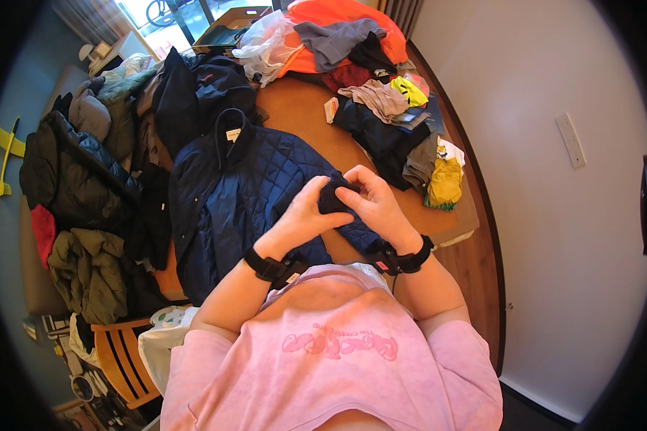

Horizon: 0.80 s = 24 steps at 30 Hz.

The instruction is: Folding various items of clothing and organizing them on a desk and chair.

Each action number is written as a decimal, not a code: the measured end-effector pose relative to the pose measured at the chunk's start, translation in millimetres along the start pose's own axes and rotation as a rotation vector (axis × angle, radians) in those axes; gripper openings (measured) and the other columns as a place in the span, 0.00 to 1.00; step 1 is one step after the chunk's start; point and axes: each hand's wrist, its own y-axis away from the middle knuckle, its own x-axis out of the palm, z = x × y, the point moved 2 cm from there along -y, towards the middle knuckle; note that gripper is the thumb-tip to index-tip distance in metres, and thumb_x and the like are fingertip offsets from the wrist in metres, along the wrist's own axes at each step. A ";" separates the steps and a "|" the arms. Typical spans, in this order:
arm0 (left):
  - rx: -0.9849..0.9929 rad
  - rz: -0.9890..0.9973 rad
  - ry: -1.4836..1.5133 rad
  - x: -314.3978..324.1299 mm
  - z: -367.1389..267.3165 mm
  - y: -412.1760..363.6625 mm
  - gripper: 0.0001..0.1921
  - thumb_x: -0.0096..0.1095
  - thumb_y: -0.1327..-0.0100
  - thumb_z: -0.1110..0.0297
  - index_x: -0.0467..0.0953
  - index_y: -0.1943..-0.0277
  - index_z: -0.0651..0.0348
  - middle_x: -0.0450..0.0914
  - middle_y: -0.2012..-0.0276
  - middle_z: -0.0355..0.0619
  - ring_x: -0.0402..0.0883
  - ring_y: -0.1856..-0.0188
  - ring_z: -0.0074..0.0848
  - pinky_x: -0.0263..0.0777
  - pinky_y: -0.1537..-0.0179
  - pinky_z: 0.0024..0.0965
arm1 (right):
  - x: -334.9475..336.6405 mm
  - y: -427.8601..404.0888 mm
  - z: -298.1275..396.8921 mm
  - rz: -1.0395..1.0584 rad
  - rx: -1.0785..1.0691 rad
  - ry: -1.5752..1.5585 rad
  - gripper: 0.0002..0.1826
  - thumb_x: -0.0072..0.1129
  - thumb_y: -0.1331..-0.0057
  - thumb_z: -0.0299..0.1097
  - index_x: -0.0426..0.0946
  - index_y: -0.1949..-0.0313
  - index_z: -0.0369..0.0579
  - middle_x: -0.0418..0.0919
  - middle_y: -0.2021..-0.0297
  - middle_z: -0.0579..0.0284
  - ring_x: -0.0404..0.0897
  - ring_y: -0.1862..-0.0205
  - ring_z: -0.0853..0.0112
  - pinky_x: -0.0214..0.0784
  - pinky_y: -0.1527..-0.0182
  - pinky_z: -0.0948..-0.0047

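Note:
A navy quilted jacket point(210, 188) lies spread on its back before me, its front partly open and its collar pointing away. Both hands are over its right-hand side in the picture. My left hand point(307, 210) is curved around a small dark piece of fabric point(331, 196), with thumb and fingers apart at its edge. My right hand point(372, 202) pinches the same dark fabric between thumb and fingers. Whether this piece belongs to the jacket's sleeve or is separate, I cannot tell. The quilted sleeve point(358, 234) runs below my hands.
Dark jackets point(199, 91) and puffer coats point(81, 178) are heaped at the left. Folded clothes point(393, 140) lie at the right, a yellow garment point(445, 183) among them. An orange bag point(350, 32) and a cardboard box point(237, 24) stand at the far end. A slatted wooden chair point(126, 361) is lower left.

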 end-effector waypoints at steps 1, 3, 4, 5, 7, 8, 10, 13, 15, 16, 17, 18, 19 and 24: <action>-0.039 -0.005 0.132 -3.9 -6.7 -0.6 0.14 0.63 0.50 0.75 0.69 0.59 0.63 0.71 0.68 0.35 0.68 0.66 0.15 0.65 0.65 0.20 | -2.4 -0.9 1.1 -0.002 0.001 -0.001 0.07 0.57 0.45 0.30 0.69 0.69 0.44 0.68 0.77 0.69 0.63 0.76 0.84 0.58 0.73 0.84; -0.164 0.056 0.287 -13.9 -12.6 -2.4 0.07 0.58 0.44 0.74 0.72 0.63 0.65 0.71 0.71 0.32 0.68 0.67 0.12 0.65 0.65 0.18 | -4.4 -1.6 11.0 0.032 0.000 0.010 0.06 0.56 0.45 0.29 0.69 0.69 0.44 0.68 0.76 0.70 0.63 0.76 0.84 0.57 0.73 0.85; -0.156 0.054 0.299 -16.2 -7.2 -2.2 0.06 0.53 0.40 0.73 0.74 0.63 0.66 0.73 0.71 0.32 0.69 0.67 0.11 0.65 0.64 0.15 | -3.8 -1.4 15.0 0.063 0.045 -0.031 0.04 0.54 0.42 0.29 0.69 0.68 0.45 0.68 0.76 0.72 0.63 0.75 0.85 0.57 0.72 0.86; -0.157 0.049 0.298 -16.4 -7.7 -1.7 0.06 0.53 0.40 0.73 0.74 0.63 0.66 0.73 0.71 0.32 0.69 0.67 0.11 0.65 0.64 0.15 | -3.9 -1.5 18.7 0.067 0.045 -0.032 0.04 0.54 0.42 0.29 0.69 0.68 0.45 0.68 0.76 0.72 0.63 0.75 0.85 0.57 0.72 0.86; -0.137 -0.005 0.359 -16.3 -10.7 -1.9 0.08 0.52 0.39 0.73 0.74 0.59 0.67 0.75 0.67 0.34 0.70 0.65 0.12 0.65 0.63 0.15 | -6.2 -2.7 22.7 0.059 0.094 -0.178 0.03 0.52 0.40 0.30 0.69 0.67 0.45 0.67 0.75 0.72 0.63 0.73 0.85 0.57 0.70 0.86; -0.136 -0.008 0.359 -16.5 -12.4 -1.5 0.08 0.52 0.39 0.73 0.74 0.59 0.67 0.75 0.67 0.34 0.70 0.65 0.12 0.65 0.63 0.15 | -8.9 -5.4 20.1 0.051 0.079 -0.207 0.03 0.50 0.38 0.30 0.69 0.66 0.46 0.67 0.75 0.73 0.64 0.72 0.86 0.57 0.69 0.86; -0.109 -0.011 0.293 -16.9 -17.7 -1.8 0.09 0.51 0.39 0.74 0.74 0.58 0.68 0.76 0.67 0.36 0.71 0.65 0.13 0.66 0.62 0.16 | -15.6 -10.2 19.9 0.033 0.068 -0.248 0.04 0.49 0.38 0.30 0.68 0.67 0.45 0.66 0.75 0.73 0.63 0.71 0.85 0.57 0.68 0.86; -0.066 -0.020 0.450 -14.8 -37.1 -2.3 0.09 0.51 0.39 0.73 0.74 0.58 0.67 0.77 0.67 0.38 0.73 0.67 0.15 0.67 0.64 0.17 | -19.7 -15.1 25.6 0.023 0.036 -0.154 0.04 0.48 0.38 0.30 0.67 0.68 0.44 0.66 0.75 0.73 0.63 0.72 0.85 0.57 0.69 0.85; 0.005 -0.049 0.180 -10.1 -28.2 -3.0 0.09 0.50 0.39 0.73 0.74 0.58 0.66 0.77 0.69 0.38 0.73 0.68 0.15 0.67 0.65 0.17 | -19.6 -15.5 27.9 0.024 0.026 -0.140 0.04 0.48 0.38 0.30 0.67 0.68 0.44 0.65 0.75 0.73 0.62 0.72 0.85 0.56 0.69 0.85; 0.075 -0.077 -0.090 -8.8 -26.5 -3.6 0.09 0.50 0.38 0.72 0.74 0.58 0.65 0.77 0.71 0.38 0.73 0.69 0.15 0.68 0.66 0.17 | -19.0 -15.3 29.4 0.034 0.036 -0.079 0.04 0.48 0.37 0.30 0.67 0.68 0.44 0.65 0.75 0.72 0.62 0.72 0.85 0.56 0.69 0.85; 0.076 -0.078 -0.089 -8.8 -25.7 -5.2 0.09 0.50 0.38 0.72 0.74 0.58 0.65 0.77 0.71 0.38 0.73 0.69 0.15 0.68 0.66 0.17 | -18.4 -15.5 30.4 0.043 0.046 -0.019 0.04 0.48 0.37 0.30 0.67 0.69 0.44 0.65 0.75 0.72 0.61 0.72 0.85 0.55 0.69 0.85; 0.010 -0.133 -0.005 -10.0 -24.6 -7.6 0.08 0.50 0.39 0.72 0.73 0.59 0.65 0.76 0.72 0.38 0.72 0.70 0.14 0.67 0.68 0.17 | -18.1 -15.0 30.4 0.039 0.047 -0.018 0.04 0.48 0.37 0.30 0.67 0.69 0.44 0.65 0.75 0.72 0.61 0.72 0.85 0.55 0.69 0.85; -0.058 -0.189 0.078 -10.6 -23.3 -9.6 0.07 0.51 0.39 0.73 0.73 0.60 0.65 0.75 0.74 0.37 0.72 0.72 0.13 0.67 0.70 0.16 | -17.3 -15.4 30.6 0.046 0.036 -0.008 0.05 0.48 0.37 0.30 0.66 0.69 0.44 0.65 0.76 0.72 0.61 0.72 0.85 0.55 0.70 0.85; 0.098 -0.257 -0.006 -2.2 -21.6 -19.9 0.02 0.52 0.40 0.76 0.71 0.67 0.65 0.72 0.78 0.35 0.65 0.77 0.09 0.60 0.76 0.13 | -15.4 -15.0 38.1 0.034 -0.007 0.049 0.06 0.48 0.37 0.31 0.66 0.69 0.43 0.64 0.76 0.72 0.61 0.72 0.84 0.56 0.70 0.85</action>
